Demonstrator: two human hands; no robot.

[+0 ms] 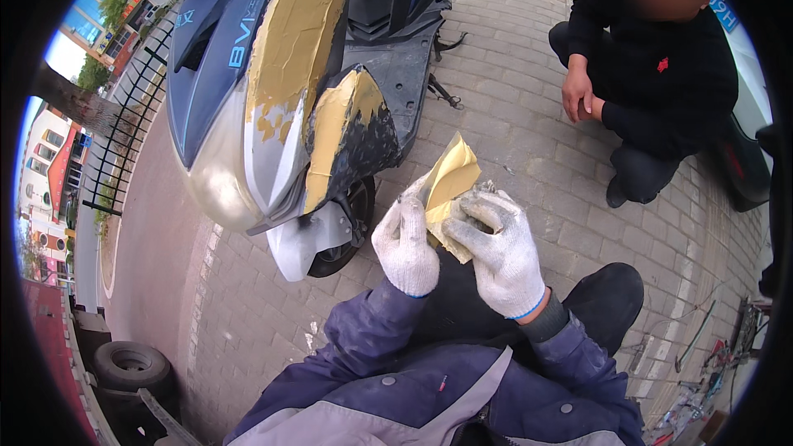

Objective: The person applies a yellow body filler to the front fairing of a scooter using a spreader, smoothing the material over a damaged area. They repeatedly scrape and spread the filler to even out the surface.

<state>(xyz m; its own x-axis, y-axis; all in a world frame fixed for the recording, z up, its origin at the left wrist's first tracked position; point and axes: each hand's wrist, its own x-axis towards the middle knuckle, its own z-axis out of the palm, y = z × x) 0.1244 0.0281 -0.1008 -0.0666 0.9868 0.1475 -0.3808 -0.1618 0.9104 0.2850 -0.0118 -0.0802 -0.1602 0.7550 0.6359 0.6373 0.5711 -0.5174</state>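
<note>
Both my hands wear white knitted gloves with dark smears, and they meet in front of my knees. Closed at the left edge of a thin spreader (454, 172) coated in yellow body filler is my left hand (406, 239). My right hand (500, 249) has its thumb and fingers bent around a lower filler-smeared piece (450, 235), which overlaps the spreader; its exact shape is partly hidden. Ahead and to the left stands a blue and silver scooter (216, 107). Yellow filler (291, 37) covers its front panel, and more filler (332, 128) lies on the lower side panel.
A person in black (661, 74) squats at the right on the paving (496, 49), beside a white vehicle (747, 58). Tools and scraps (719, 363) lie at the lower right. A loose tire (132, 365) is at the lower left, and a black fence (132, 124) stands beyond the scooter.
</note>
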